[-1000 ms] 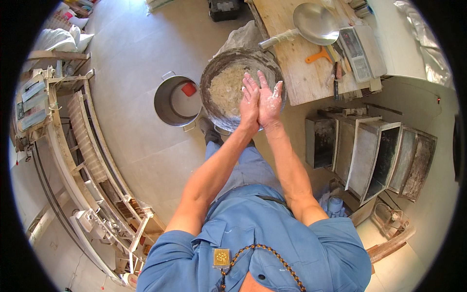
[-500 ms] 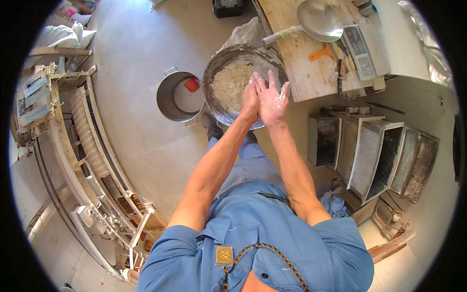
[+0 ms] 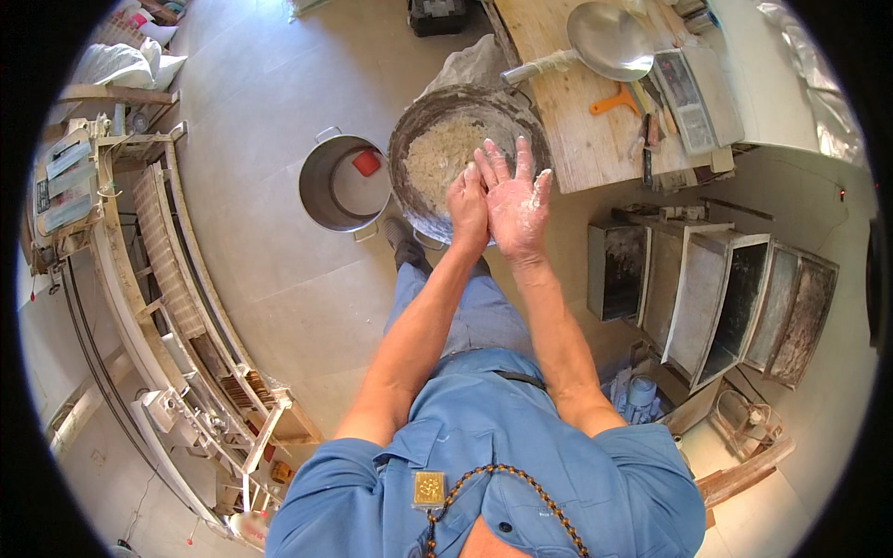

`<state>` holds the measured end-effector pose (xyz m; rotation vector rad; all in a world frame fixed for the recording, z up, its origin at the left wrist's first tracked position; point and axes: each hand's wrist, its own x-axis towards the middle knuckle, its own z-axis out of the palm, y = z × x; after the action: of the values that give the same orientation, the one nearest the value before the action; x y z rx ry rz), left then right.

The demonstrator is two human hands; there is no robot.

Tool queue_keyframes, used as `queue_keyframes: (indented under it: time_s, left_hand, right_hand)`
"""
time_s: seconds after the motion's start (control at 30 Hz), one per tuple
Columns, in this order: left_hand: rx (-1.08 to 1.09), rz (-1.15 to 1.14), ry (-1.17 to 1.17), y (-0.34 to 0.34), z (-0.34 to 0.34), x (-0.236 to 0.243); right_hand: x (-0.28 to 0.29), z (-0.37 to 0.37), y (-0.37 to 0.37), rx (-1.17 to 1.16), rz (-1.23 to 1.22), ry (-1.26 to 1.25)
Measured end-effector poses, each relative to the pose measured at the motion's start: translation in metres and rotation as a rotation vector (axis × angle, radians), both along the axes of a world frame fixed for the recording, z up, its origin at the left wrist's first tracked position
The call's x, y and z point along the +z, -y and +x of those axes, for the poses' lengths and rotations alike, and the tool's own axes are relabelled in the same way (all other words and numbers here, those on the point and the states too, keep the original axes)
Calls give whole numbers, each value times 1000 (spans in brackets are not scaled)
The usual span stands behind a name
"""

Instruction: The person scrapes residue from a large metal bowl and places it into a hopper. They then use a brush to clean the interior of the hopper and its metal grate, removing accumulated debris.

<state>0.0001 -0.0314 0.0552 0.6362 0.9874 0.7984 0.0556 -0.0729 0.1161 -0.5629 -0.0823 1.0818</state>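
Above the near rim of a wide, flour-crusted basin (image 3: 409, 205), my two hands are together. My right hand (image 3: 519, 209) is palm up with fingers spread, white paste or flour clinging to its palm, fingertips and thumb. Against its little-finger side, my left hand (image 3: 468, 209) is closed with curled fingers, gripping that edge. Pale, lumpy dough or wet flour (image 3: 442, 153) lies in the basin, partly hidden behind my hands. Just left of it stands a tall steel pot (image 3: 316, 186) with a red object (image 3: 366, 164) inside.
A wooden table (image 3: 586, 139) at the far right carries a steel pan (image 3: 609, 42), an orange-handled scraper (image 3: 614, 100) and a grey box (image 3: 698, 98). Metal bins (image 3: 670, 279) stand at right. A long machine frame (image 3: 158, 260) runs along the left. A pale sack (image 3: 465, 67) lies behind the basin.
My left hand has slid back toward me along the right hand, its fingers now more curled. My right palm has turned up more, with fingers more visible. Basin and pot stay put.
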Motion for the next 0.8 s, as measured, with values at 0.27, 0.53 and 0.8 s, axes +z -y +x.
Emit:
queue_keyframes:
  time_s: [0.27,0.53,0.8]
  left_hand:
    - [-84,-325,275,-20,-12,17]
    - [-28,98,-63,-21,-26,29]
    - [-324,884,-306,-25,5,33]
  right_hand:
    - [22,11,3,-49,82,-165]
    - [11,32,1,-19,44,-151]
    - [-31,21,6,221,-93,-38]
